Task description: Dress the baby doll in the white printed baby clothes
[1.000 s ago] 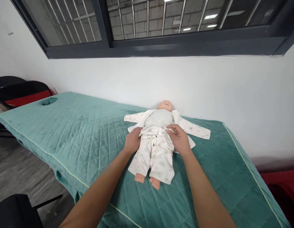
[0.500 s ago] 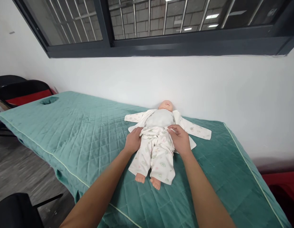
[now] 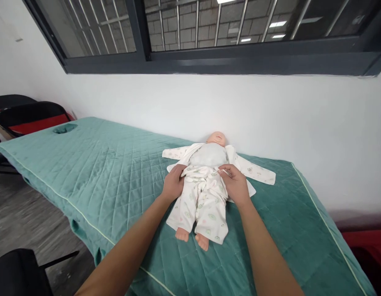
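A baby doll (image 3: 216,138) lies on its back on a green quilted bed cover (image 3: 128,172), its head toward the wall and its feet toward me. White printed pants (image 3: 205,201) cover its legs, with the bare feet showing below the cuffs. My left hand (image 3: 174,183) is closed on the left side of the pants' waistband. On the other side, my right hand (image 3: 235,183) pinches the waistband between thumb and fingers. An open white printed jacket (image 3: 255,170) is spread under the doll, sleeves out to both sides, and the pale grey torso (image 3: 208,155) is exposed.
Behind the bed is a white wall (image 3: 141,102) with a dark-framed barred window (image 3: 208,61) above. Black and red chairs (image 3: 36,117) stand at the far left, and a black chair (image 3: 20,271) is at the lower left. The bed has a face hole (image 3: 65,128) at its far left end.
The camera view has shifted slightly. Both hands keep their hold at the pants' waistband, and the doll lies as before.
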Demonstrator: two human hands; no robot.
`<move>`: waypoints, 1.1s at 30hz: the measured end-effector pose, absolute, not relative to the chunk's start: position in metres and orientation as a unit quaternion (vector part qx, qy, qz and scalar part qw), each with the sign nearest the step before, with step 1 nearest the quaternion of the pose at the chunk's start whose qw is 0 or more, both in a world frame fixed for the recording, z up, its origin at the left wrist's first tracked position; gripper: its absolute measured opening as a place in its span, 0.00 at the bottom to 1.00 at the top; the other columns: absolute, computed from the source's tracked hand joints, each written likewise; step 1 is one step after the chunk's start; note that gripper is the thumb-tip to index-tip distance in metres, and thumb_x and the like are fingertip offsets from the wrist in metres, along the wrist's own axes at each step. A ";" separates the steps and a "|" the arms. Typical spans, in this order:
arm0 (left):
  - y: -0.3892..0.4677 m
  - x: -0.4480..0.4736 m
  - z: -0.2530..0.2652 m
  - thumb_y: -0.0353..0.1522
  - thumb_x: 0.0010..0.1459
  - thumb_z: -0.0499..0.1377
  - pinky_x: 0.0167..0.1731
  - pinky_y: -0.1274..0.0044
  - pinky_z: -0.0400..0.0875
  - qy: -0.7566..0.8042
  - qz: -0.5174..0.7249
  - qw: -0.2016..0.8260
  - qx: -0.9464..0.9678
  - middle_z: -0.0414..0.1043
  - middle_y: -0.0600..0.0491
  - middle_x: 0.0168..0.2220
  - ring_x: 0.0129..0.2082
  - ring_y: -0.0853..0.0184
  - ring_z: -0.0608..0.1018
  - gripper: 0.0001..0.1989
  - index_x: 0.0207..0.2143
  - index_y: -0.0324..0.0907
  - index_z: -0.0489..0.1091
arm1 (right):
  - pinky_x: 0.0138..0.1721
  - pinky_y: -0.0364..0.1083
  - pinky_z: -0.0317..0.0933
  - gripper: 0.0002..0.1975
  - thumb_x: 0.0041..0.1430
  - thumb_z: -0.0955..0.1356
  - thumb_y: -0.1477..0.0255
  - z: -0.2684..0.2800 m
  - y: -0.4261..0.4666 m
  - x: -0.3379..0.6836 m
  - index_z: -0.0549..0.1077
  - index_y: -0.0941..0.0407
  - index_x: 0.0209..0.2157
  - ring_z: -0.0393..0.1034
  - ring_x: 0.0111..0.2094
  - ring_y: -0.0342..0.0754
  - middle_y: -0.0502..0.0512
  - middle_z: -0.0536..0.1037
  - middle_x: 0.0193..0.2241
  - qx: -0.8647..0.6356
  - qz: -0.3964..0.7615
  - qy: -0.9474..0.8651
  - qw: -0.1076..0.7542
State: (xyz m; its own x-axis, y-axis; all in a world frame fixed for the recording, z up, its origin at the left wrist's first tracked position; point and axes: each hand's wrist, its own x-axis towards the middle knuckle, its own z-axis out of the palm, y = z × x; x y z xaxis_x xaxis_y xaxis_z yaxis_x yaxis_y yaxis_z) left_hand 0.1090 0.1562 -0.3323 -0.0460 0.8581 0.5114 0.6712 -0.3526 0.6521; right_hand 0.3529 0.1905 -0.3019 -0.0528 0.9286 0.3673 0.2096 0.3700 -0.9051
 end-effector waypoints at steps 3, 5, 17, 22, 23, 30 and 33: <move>0.157 0.113 -0.320 0.31 0.60 0.51 0.47 0.72 0.71 0.544 0.555 0.187 0.601 0.76 0.50 0.46 0.47 0.63 0.76 0.13 0.44 0.43 0.71 | 0.48 0.52 0.62 0.09 0.57 0.70 0.62 -0.302 0.191 0.353 0.76 0.51 0.36 0.73 0.41 0.53 0.53 0.80 0.36 -0.450 0.345 -0.640 0.519; 0.165 0.117 -0.306 0.35 0.63 0.49 0.48 0.73 0.70 0.530 0.594 0.238 0.556 0.77 0.49 0.45 0.46 0.64 0.77 0.14 0.44 0.42 0.72 | 0.48 0.52 0.62 0.09 0.58 0.70 0.61 -0.302 0.191 0.354 0.76 0.51 0.36 0.73 0.41 0.54 0.53 0.80 0.37 -0.457 0.340 -0.643 0.513; 0.214 0.131 -0.248 0.45 0.54 0.63 0.31 0.76 0.62 0.395 0.268 0.327 0.816 0.75 0.56 0.33 0.32 0.67 0.73 0.13 0.30 0.44 0.75 | 0.38 0.49 0.61 0.06 0.57 0.70 0.63 -0.300 0.185 0.348 0.77 0.50 0.33 0.71 0.34 0.53 0.51 0.80 0.32 -0.520 0.304 -0.628 0.494; 0.215 0.124 -0.261 0.42 0.55 0.62 0.30 0.76 0.59 0.407 0.315 0.340 0.787 0.68 0.57 0.29 0.30 0.68 0.68 0.12 0.29 0.43 0.68 | 0.34 0.48 0.59 0.07 0.56 0.71 0.63 -0.300 0.185 0.343 0.76 0.50 0.33 0.66 0.30 0.49 0.51 0.78 0.31 -0.548 0.310 -0.609 0.482; 0.217 0.123 -0.263 0.43 0.56 0.61 0.30 0.76 0.59 0.409 0.336 0.354 0.771 0.66 0.57 0.29 0.29 0.68 0.67 0.13 0.29 0.43 0.66 | 0.33 0.48 0.58 0.07 0.55 0.72 0.62 -0.299 0.185 0.343 0.76 0.50 0.33 0.65 0.29 0.48 0.51 0.77 0.30 -0.548 0.321 -0.601 0.485; 0.233 0.117 -0.276 0.43 0.56 0.61 0.27 0.79 0.57 0.420 0.461 0.418 0.660 0.59 0.59 0.26 0.25 0.72 0.62 0.15 0.31 0.43 0.63 | 0.24 0.46 0.55 0.14 0.56 0.70 0.56 -0.299 0.194 0.356 0.67 0.50 0.30 0.60 0.22 0.46 0.48 0.67 0.22 -0.476 0.508 -0.471 0.542; 0.235 0.109 -0.283 0.44 0.55 0.62 0.23 0.80 0.53 0.441 0.473 0.463 0.606 0.57 0.60 0.24 0.22 0.74 0.58 0.15 0.31 0.43 0.64 | 0.26 0.48 0.58 0.14 0.57 0.69 0.56 -0.303 0.199 0.362 0.66 0.50 0.27 0.63 0.24 0.49 0.49 0.69 0.23 -0.466 0.520 -0.442 0.563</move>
State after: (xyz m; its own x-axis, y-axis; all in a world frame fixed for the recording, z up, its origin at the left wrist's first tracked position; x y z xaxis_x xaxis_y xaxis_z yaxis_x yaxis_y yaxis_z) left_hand 0.1092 0.2350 -0.2826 0.1636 0.9727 0.1646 0.0974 -0.1820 0.9785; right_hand 0.3623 0.1987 -0.3033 0.0686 0.9975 0.0145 -0.1731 0.0263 -0.9845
